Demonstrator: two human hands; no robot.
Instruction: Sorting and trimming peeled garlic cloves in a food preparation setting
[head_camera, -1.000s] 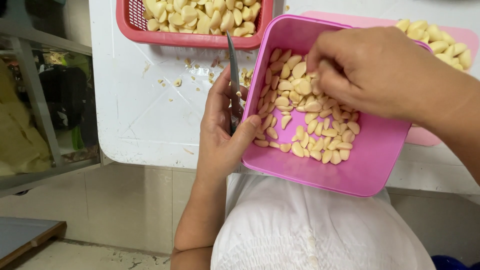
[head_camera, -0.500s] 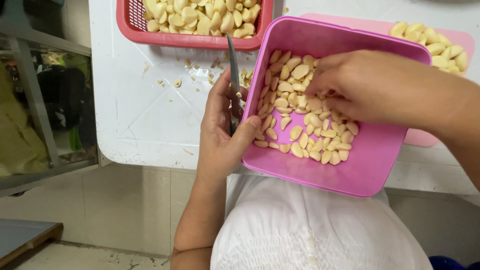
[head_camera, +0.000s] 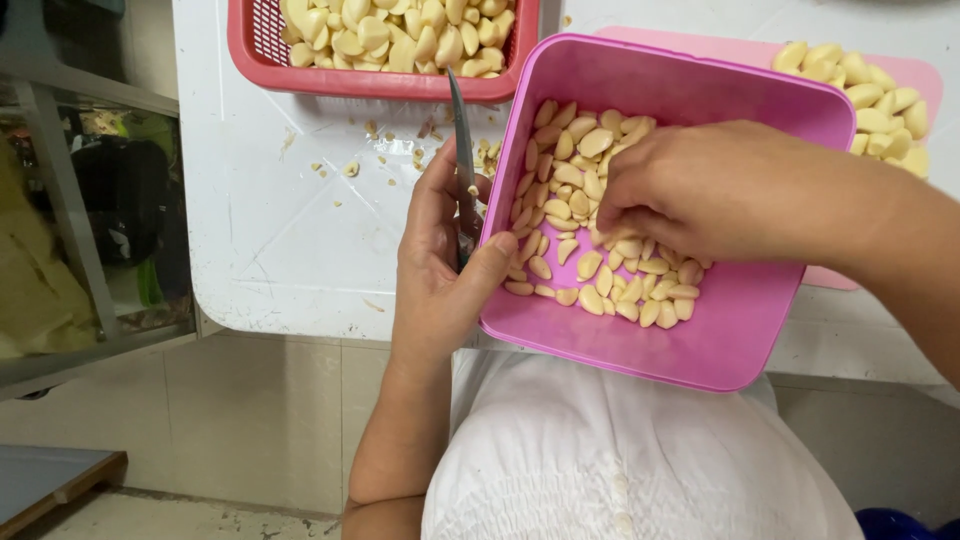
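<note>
Peeled garlic being gathered in a pink tub at the counter's near edge

The left hand (head_camera: 440, 270) grips the pink tub (head_camera: 760, 320) by its left wall, fingers also wrapped around a small knife (head_camera: 462, 150); the right hand (head_camera: 720, 190) reaches in, fingertips pinched narrow among the garlic cloves (head_camera: 600, 270). The tub looks partly filled, with many more cloves waiting in the red basket (head_camera: 500, 85) at the far edge and on the pink board (head_camera: 925, 85) toward the right.
</note>
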